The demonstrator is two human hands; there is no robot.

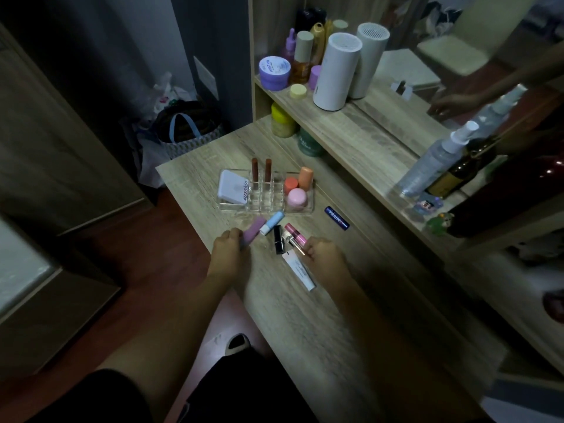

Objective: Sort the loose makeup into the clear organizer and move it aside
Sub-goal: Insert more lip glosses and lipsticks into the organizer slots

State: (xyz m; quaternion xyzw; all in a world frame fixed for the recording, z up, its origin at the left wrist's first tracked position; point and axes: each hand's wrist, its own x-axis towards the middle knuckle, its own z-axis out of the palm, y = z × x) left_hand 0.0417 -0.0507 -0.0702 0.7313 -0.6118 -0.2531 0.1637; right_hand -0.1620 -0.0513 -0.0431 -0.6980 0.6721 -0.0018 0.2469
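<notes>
The clear organizer (pixel 300 210) stands on the wooden table (pixel 305 319). It holds a white compact (pixel 231 188), two brown lipsticks (pixel 261 170) upright in the middle slots, and orange and pink jars (pixel 296 196) on the right. In front of it, my left hand (pixel 227 247) is closed around a mauve tube (pixel 254 230). My right hand (pixel 323 254) grips a pink lip gloss (pixel 295 235). Loose between the hands lie a light blue stick (pixel 272 222) and a black lipstick (pixel 278 239). A white tube (pixel 300 273) lies partly under my right hand. A dark blue tube (pixel 336 218) lies to the right.
A raised shelf (pixel 360 138) behind the organizer carries a white cylinder (pixel 335 71), purple jars, bottles and spray bottles (pixel 433 160). A mirror runs along the right. Bags sit on the floor at the left beyond the table edge. My knees are below the table's near edge.
</notes>
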